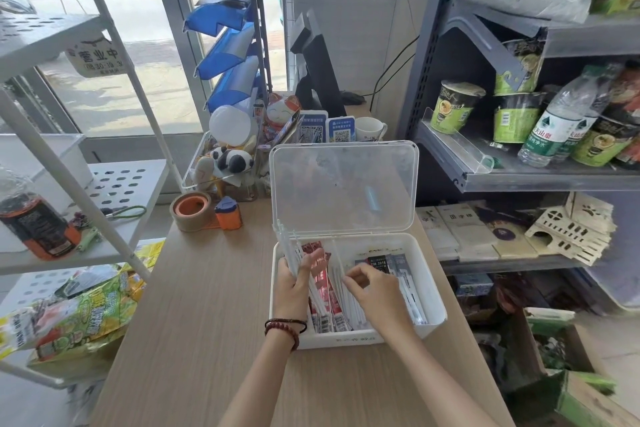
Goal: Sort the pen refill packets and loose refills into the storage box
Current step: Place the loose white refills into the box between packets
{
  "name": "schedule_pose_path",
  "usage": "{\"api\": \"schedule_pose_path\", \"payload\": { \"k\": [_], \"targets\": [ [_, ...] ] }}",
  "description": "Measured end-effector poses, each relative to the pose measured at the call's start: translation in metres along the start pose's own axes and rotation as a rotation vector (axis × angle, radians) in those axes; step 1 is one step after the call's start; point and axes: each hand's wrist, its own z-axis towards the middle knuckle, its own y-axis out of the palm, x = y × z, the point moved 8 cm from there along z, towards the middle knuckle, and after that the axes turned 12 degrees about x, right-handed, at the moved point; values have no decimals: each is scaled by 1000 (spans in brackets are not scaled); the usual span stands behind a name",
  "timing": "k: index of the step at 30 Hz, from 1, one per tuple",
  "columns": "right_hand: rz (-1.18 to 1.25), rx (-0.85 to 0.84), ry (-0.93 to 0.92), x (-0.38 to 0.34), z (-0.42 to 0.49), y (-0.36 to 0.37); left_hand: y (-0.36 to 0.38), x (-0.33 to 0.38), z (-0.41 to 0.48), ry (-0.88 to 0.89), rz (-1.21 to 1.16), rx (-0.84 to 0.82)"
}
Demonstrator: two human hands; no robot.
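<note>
Head view looks down on a pale wood-grain desk where a white rectangular plastic storage box sits under both hands, its clear hinged lid standing open just beyond them so the inside is free to reach.

The left hand is inside the box at its left wall, fingers curled round a bundle of thin white loose refills. The bundle tilts up and away from the palm, its far ends rising above the rim. Holding them gathered like this probably keeps them from scattering and squares them up before they are laid flat.

Just to the right of that hand, flat red-and-white printed refill packets lie lengthwise in the same compartment, with more white refills beside them.

The right hand hovers low over the middle of the box, fingers bent and their tips drawn together near the thin clear divider. It seems to be picking at a single white refill there, but I cannot tell whether it actually pinches one.

Beyond the right hand's fingertips, in the right compartment, dark-labelled refill packets lie stacked, kept apart from the red ones by the divider.

Sorting looks well along: no refills or packets show on the desk around the hands.
</note>
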Motion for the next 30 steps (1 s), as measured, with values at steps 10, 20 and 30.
{"api": "schedule_pose_path", "payload": {
  "k": [10,20,30],
  "targets": [
    [-167,-86,118,20,-1,11,-2,10,-4,34,20,26],
    [-231,-93,173,30,-4,12,-5,5,-1,36,63,62],
    [-165,-58,120,22,0,10,1,11,-3,45,39,29]
  ]
}}
